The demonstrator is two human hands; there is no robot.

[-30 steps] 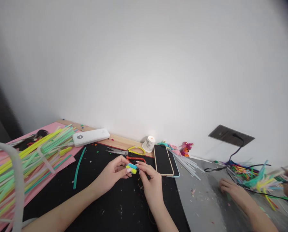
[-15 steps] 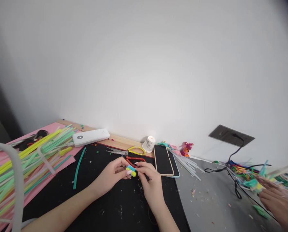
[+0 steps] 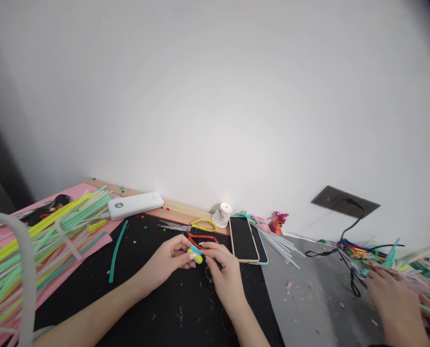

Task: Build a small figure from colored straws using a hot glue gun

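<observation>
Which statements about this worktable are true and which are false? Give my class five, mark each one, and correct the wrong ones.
1. The left hand and right hand both hold one small blue-and-yellow piece. True.

2. The teal strip lies on pink paper. False: it lies on the black mat.

3. The white paper cup stands upside down. True.

4. The cream-edged phone lies screen down. False: its dark screen faces up.

5. The yellow-handled scissors lie nearer the wearer than the hands do. False: they lie beyond the hands, towards the wall.
</observation>
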